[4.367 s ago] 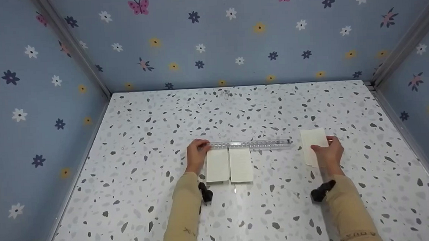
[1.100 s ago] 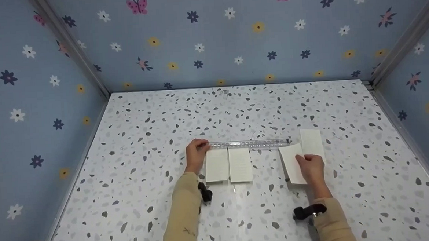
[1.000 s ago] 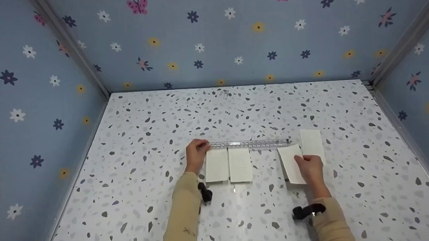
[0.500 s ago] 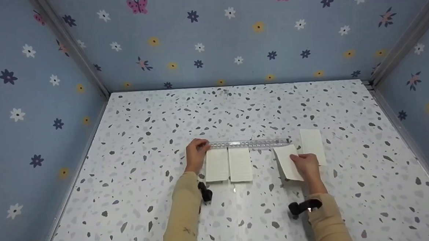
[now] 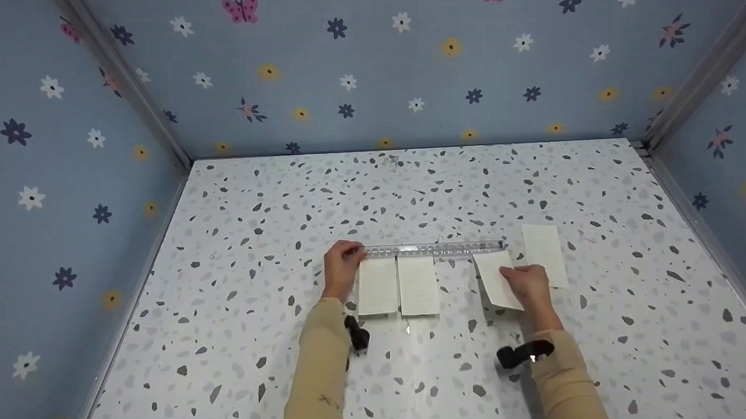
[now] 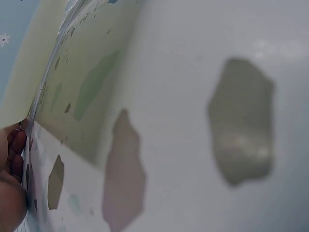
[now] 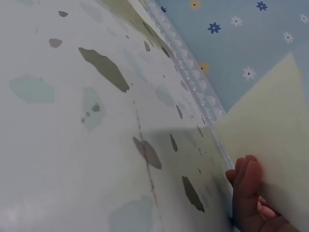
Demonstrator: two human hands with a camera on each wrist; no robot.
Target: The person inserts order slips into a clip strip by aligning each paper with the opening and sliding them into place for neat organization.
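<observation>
My left hand (image 5: 341, 268) pinches the left end of a long clear plastic strip (image 5: 452, 249) with a raised, ruler-like pattern. Two cream paper sheets (image 5: 377, 287) sit side by side below it, top edges along the strip. Between thumb and fingers, my right hand (image 5: 529, 285) holds another cream paper sheet (image 5: 495, 282), tilted, its top edge right at the strip's right end. In the right wrist view this sheet (image 7: 277, 130) rises beside the bumpy strip (image 7: 186, 58). The left wrist view shows only part of the left hand (image 6: 12, 179), at the strip's edge.
One more cream sheet (image 5: 544, 255) lies on the speckled table (image 5: 261, 381), just right of the right hand. Blue flowered panels (image 5: 378, 62) close in the back and sides. Each wrist wears a black camera mount (image 5: 522, 355).
The right hand has taken one sheet from the pile at the right and carried it left to the strip's right end, leaving one sheet behind. The left hand has stayed in place.
</observation>
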